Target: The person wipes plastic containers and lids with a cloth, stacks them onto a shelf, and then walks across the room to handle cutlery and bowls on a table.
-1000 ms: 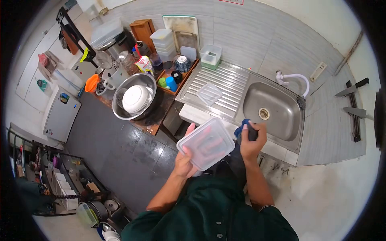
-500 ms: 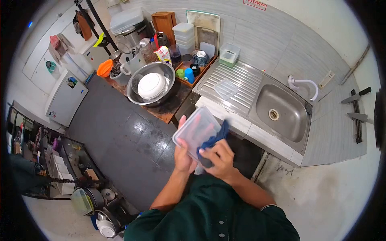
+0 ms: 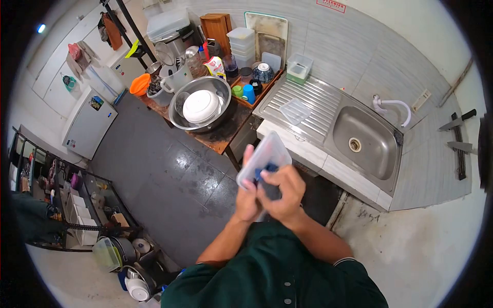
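A translucent plastic food container (image 3: 268,150) is tilted in front of my chest. My left hand (image 3: 247,201) grips it from the left side, thumb on the near edge and fingers behind. In my right hand (image 3: 285,191) is a dark blue cloth (image 3: 266,169), bunched and pressed at the container's near right part. Fingers and container hide much of the cloth, so I cannot tell how much of it lies inside. Beyond my hands, a clear plastic lid (image 3: 295,111) lies on the ridged steel drainboard (image 3: 321,128).
Right of the drainboard is a steel sink (image 3: 367,156) with a white faucet (image 3: 393,105). A wooden table (image 3: 218,143) at the left holds a metal basin (image 3: 177,115) with a white bowl (image 3: 200,106). Knives (image 3: 457,123) hang on the right wall. A rack (image 3: 67,205) stands far left.
The container has turned to a steeper, narrower angle. My right hand has brought the cloth in closer against it, and less of the cloth shows. The view has shifted slightly.
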Demonstrator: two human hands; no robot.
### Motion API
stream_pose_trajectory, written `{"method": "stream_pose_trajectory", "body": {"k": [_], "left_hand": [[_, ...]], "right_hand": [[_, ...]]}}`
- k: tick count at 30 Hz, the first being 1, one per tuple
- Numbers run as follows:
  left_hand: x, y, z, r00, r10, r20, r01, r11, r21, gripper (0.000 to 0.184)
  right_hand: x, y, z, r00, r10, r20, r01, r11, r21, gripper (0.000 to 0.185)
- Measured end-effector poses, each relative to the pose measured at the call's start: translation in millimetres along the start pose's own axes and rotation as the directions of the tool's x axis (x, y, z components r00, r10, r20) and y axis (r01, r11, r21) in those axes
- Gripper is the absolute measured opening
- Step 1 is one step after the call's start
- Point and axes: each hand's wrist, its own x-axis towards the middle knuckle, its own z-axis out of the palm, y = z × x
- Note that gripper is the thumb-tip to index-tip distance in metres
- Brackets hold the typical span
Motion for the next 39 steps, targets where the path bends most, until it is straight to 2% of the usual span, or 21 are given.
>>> {"method": "stream_pose_trajectory", "body": {"k": [1,3,5,6,7,9,12,14,16,17,18,20,21,23,27,31,34,36,37,39], "left_hand": [[3,8,-5,1.000,-0.019,-0.020,0.018,0.999,-0.030,0.099],[13,14,-10,0.997,0.076,-0.025,-0.078,0.989,-0.129,0.096],[17,23,-19,0.996,0.092,-0.002,-0.091,0.989,-0.114,0.094],[18,27,-20,0.997,0.083,-0.001,-0.082,0.978,-0.190,0.092],[19,30,-21,0.997,0.075,-0.001,-0.072,0.962,-0.265,0.090],[18,28,-24,0.996,0.084,0.024,-0.074,0.957,-0.281,0.088],[12,20,-23,0.999,-0.033,0.040,0.042,0.971,-0.236,0.095],[8,12,-17,0.981,-0.154,0.116,0.174,0.966,-0.193,0.108],[5,-4,-9,0.959,-0.177,0.220,0.203,0.974,-0.102,0.111],[2,-10,3,0.974,-0.124,0.190,0.141,0.987,-0.081,0.112],[7,-9,5,0.973,-0.120,0.198,0.138,0.987,-0.079,0.112],[15,-6,6,0.996,-0.072,0.060,0.075,0.996,-0.044,0.109],[21,-5,-2,0.996,-0.071,0.051,0.076,0.992,-0.100,0.103],[29,2,-13,0.999,-0.020,0.036,0.025,0.986,-0.162,0.099],[32,25,-19,1.000,0.016,0.015,-0.012,0.979,-0.201,0.099],[29,23,-23,0.999,0.025,0.028,-0.023,0.997,-0.073,0.101],[23,4,-23,0.972,-0.148,0.181,0.130,0.986,0.104,0.104],[23,-6,-5,0.962,-0.118,0.244,0.076,0.982,0.175,0.105],[21,-20,-3,0.983,-0.059,0.176,0.021,0.977,0.213,0.106],[30,-11,3,0.996,-0.054,0.070,0.038,0.975,0.218,0.106]], "right_hand": [[-9,-2,1,0.998,-0.022,0.060,0.019,0.999,0.044,0.040],[-24,2,-2,0.990,-0.084,0.112,0.077,0.995,0.060,0.042],[-31,11,-11,0.950,-0.165,0.264,0.160,0.986,0.040,0.039],[-33,19,-16,0.949,-0.123,0.290,0.117,0.992,0.039,0.038],[-33,27,-22,0.962,-0.078,0.262,0.078,0.997,0.011,0.037],[-21,35,-35,0.985,0.022,0.174,-0.009,0.997,-0.075,0.031],[13,38,-47,0.994,0.066,-0.090,-0.078,0.986,-0.147,0.023],[39,35,-48,0.980,0.164,-0.113,-0.181,0.968,-0.171,0.021],[48,28,-34,0.977,0.150,-0.151,-0.177,0.966,-0.188,0.023],[46,26,-26,0.980,0.125,-0.152,-0.157,0.963,-0.220,0.025],[39,21,-19,0.984,0.115,-0.134,-0.140,0.971,-0.192,0.028],[20,16,-11,1.000,-0.001,-0.015,0.000,0.995,-0.104,0.032],[9,16,-8,0.995,-0.085,0.060,0.091,0.990,-0.107,0.041],[-12,19,-12,0.967,-0.134,0.219,0.144,0.989,-0.028,0.042],[-27,47,-29,0.936,-0.035,0.351,0.040,0.999,-0.005,0.041],[8,61,-39,0.992,0.096,0.086,-0.084,0.988,-0.129,0.028],[48,62,-33,0.993,0.109,-0.051,-0.115,0.986,-0.124,0.027],[54,51,-20,0.991,0.098,-0.088,-0.108,0.988,-0.112,0.027],[56,48,-13,0.988,0.083,-0.127,-0.097,0.990,-0.102,0.026],[42,41,-3,0.998,-0.005,-0.060,0.005,1.000,-0.001,0.033]]}}
